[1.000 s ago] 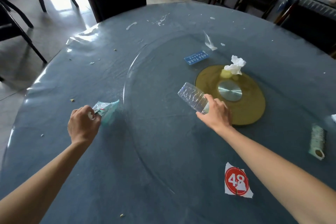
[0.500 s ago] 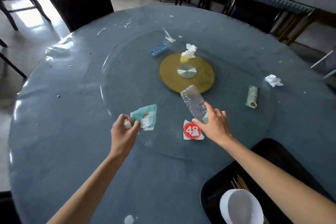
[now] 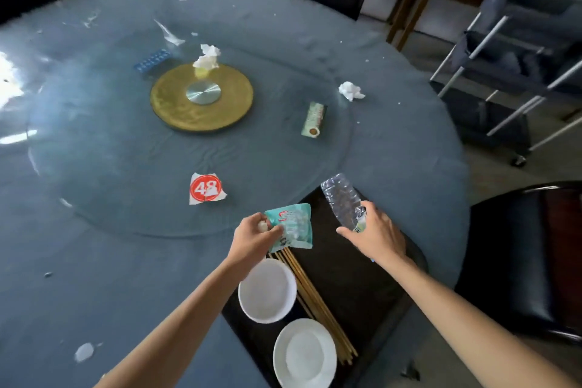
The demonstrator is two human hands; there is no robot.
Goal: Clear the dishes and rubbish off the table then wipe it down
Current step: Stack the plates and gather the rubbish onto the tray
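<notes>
Above the black tray (image 3: 362,290), left hand (image 3: 252,239) pinches a teal plastic wrapper (image 3: 294,225); right hand (image 3: 374,236) grips a crumpled clear bottle (image 3: 341,198). The bottle, released carelessly, could roll off toward three o'clock.

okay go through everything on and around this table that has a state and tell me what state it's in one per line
plastic bottle: empty, crumpled, held by the right hand over the black tray
green wrapper: torn open, pinched by the left hand
white bowl: upright, empty, on the tray
white plate: empty, on the tray
chopsticks: lying on the tray
red 48 paper: flat on the glass turntable
tissue: crumpled
</notes>
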